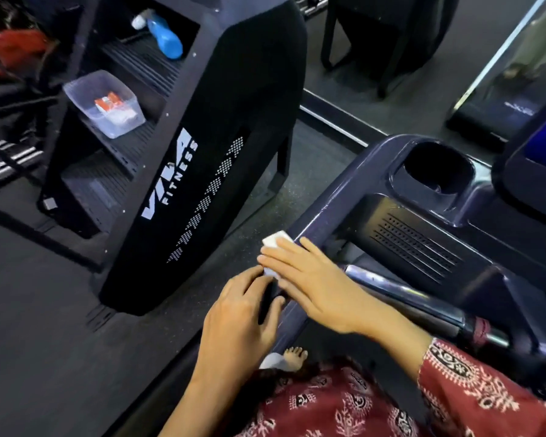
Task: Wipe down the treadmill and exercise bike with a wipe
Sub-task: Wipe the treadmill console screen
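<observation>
Head view: my right hand (316, 285) presses the wipe (276, 239) flat on the treadmill handrail (344, 197); left hand (240, 313) grips the rail; I judge the console and bike remain.

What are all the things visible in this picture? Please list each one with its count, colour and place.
wipe: one, white, on the treadmill's left handrail, under the right hand
treadmill handrail: one, dark blue, centre
cup holder: one, dark, on the console
storage stand: one, black with white lettering, left of the treadmill
spray bottle: one, blue, top shelf
plastic box: one, clear, middle shelf
left hand: on the rail, below the wipe
right hand: flat on the wipe
sleeve: red patterned, right arm
</observation>
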A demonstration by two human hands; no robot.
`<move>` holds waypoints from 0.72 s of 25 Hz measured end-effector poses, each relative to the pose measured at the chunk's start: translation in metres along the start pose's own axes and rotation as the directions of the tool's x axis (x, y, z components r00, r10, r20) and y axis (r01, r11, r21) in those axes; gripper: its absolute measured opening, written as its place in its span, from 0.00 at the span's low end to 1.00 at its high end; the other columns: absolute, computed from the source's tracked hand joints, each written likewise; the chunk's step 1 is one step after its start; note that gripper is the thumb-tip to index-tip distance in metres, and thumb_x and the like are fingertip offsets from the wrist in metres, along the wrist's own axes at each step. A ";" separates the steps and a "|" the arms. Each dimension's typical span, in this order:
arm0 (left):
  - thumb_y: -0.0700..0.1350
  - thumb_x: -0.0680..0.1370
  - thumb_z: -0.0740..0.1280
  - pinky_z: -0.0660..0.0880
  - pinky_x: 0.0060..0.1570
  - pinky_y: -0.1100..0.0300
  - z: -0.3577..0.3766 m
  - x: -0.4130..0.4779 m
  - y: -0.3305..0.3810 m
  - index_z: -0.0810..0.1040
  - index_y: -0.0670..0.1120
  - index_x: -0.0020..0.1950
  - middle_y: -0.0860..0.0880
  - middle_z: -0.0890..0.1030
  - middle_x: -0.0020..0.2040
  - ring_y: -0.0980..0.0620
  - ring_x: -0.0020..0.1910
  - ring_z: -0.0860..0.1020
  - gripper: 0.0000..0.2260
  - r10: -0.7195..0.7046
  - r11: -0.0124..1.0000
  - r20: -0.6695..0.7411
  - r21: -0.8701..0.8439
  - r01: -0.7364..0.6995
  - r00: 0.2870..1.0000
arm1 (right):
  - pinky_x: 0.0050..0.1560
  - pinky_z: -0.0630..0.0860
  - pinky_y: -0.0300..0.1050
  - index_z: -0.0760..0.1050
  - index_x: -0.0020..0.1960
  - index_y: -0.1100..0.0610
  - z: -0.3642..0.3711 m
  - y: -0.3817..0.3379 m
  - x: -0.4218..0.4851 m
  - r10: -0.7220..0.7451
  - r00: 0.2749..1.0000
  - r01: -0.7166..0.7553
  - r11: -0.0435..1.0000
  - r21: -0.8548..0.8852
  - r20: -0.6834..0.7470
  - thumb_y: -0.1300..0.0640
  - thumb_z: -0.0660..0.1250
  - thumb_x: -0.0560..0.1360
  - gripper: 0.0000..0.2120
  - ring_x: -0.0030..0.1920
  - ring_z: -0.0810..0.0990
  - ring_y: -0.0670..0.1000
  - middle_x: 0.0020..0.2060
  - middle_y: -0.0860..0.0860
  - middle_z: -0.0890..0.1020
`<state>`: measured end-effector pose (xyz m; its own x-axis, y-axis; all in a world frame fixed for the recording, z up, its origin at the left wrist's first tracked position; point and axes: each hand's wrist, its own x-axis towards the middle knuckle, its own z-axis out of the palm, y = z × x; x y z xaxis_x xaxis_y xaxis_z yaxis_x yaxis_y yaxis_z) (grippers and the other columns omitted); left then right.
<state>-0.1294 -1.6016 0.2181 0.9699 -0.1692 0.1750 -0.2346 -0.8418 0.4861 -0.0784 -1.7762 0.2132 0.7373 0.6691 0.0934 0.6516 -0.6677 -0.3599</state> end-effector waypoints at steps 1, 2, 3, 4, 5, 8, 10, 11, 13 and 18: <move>0.45 0.69 0.76 0.76 0.48 0.60 -0.004 -0.013 -0.004 0.81 0.43 0.56 0.48 0.81 0.56 0.49 0.53 0.80 0.16 -0.012 1.000 -0.040 0.010 0.013 0.999 | 0.74 0.46 0.47 0.64 0.75 0.54 0.000 0.005 -0.006 0.023 0.999 -0.024 1.000 -0.003 -0.036 0.50 0.49 0.82 0.23 0.76 0.55 0.48 0.74 0.48 0.64; 0.47 0.72 0.74 0.77 0.48 0.58 -0.007 -0.027 -0.009 0.81 0.43 0.56 0.47 0.81 0.56 0.48 0.53 0.80 0.16 -0.033 0.999 -0.082 0.022 0.035 0.996 | 0.73 0.45 0.48 0.62 0.75 0.53 0.001 0.010 -0.006 0.113 0.991 -0.113 0.994 -0.001 -0.074 0.47 0.46 0.81 0.25 0.76 0.52 0.48 0.75 0.48 0.61; 0.50 0.74 0.70 0.77 0.49 0.57 -0.010 -0.040 -0.013 0.81 0.42 0.58 0.46 0.81 0.57 0.48 0.54 0.80 0.16 -0.061 0.997 -0.122 0.037 0.066 0.991 | 0.73 0.47 0.51 0.63 0.75 0.55 0.003 0.013 -0.002 0.235 0.964 -0.237 0.972 0.001 -0.125 0.46 0.45 0.81 0.27 0.76 0.52 0.50 0.76 0.51 0.60; 0.53 0.75 0.66 0.77 0.51 0.54 -0.013 -0.053 -0.017 0.80 0.42 0.59 0.45 0.81 0.57 0.47 0.54 0.80 0.18 -0.085 0.995 -0.151 0.044 0.092 0.985 | 0.72 0.51 0.55 0.65 0.73 0.58 0.006 0.009 0.005 0.352 0.919 -0.359 0.933 -0.009 -0.176 0.47 0.45 0.80 0.27 0.75 0.55 0.55 0.74 0.55 0.62; 0.54 0.75 0.63 0.77 0.54 0.51 -0.015 -0.066 -0.021 0.80 0.41 0.60 0.44 0.81 0.58 0.46 0.55 0.80 0.20 -0.094 0.993 -0.174 0.052 0.104 0.980 | 0.70 0.56 0.60 0.69 0.68 0.61 0.014 -0.005 0.015 0.402 0.887 -0.423 0.905 -0.050 -0.225 0.49 0.47 0.80 0.25 0.72 0.60 0.60 0.71 0.59 0.66; 0.53 0.76 0.60 0.74 0.58 0.45 -0.023 -0.105 -0.035 0.79 0.40 0.62 0.41 0.79 0.60 0.42 0.56 0.79 0.22 -0.083 0.980 -0.223 0.159 0.120 0.971 | 0.59 0.66 0.60 0.77 0.55 0.62 0.054 -0.085 0.027 0.061 0.981 -0.088 0.986 -0.141 -0.187 0.56 0.52 0.81 0.17 0.58 0.71 0.63 0.55 0.59 0.77; 0.51 0.76 0.60 0.72 0.59 0.47 -0.031 -0.136 -0.045 0.79 0.39 0.62 0.41 0.79 0.60 0.41 0.56 0.79 0.21 -0.080 0.966 -0.263 0.218 0.140 0.962 | 0.67 0.61 0.54 0.75 0.64 0.60 0.068 -0.119 0.002 -0.164 0.979 0.159 0.986 -0.050 -0.119 0.53 0.50 0.82 0.20 0.65 0.69 0.58 0.63 0.56 0.76; 0.51 0.76 0.60 0.70 0.61 0.48 -0.038 -0.151 -0.049 0.79 0.39 0.62 0.40 0.79 0.60 0.41 0.56 0.79 0.21 -0.089 0.962 -0.282 0.223 0.156 0.955 | 0.69 0.57 0.52 0.72 0.68 0.58 0.069 -0.117 -0.007 -0.210 0.968 0.203 0.977 -0.067 -0.140 0.51 0.49 0.83 0.21 0.70 0.66 0.55 0.68 0.54 0.73; 0.50 0.76 0.60 0.66 0.63 0.50 -0.049 -0.175 -0.056 0.78 0.39 0.62 0.40 0.78 0.61 0.40 0.57 0.79 0.21 -0.099 0.956 -0.304 0.236 0.176 0.947 | 0.71 0.53 0.52 0.70 0.70 0.54 0.064 -0.099 -0.014 -0.067 0.974 0.057 0.997 -0.055 -0.215 0.48 0.50 0.82 0.22 0.74 0.60 0.53 0.73 0.53 0.66; 0.48 0.77 0.59 0.67 0.63 0.49 -0.057 -0.199 -0.070 0.78 0.39 0.63 0.40 0.78 0.63 0.41 0.58 0.79 0.20 -0.064 0.960 -0.285 0.244 0.137 0.956 | 0.65 0.60 0.64 0.74 0.60 0.59 0.074 -0.149 0.013 0.297 0.892 -0.331 0.942 -0.047 -0.340 0.53 0.48 0.81 0.20 0.65 0.70 0.60 0.65 0.56 0.72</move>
<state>-0.3099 -1.4804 0.1978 0.9242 0.0383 0.3800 -0.0762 -0.9564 0.2818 -0.1791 -1.6442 0.1992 0.9120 0.2881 0.2920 0.3782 -0.8663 -0.3263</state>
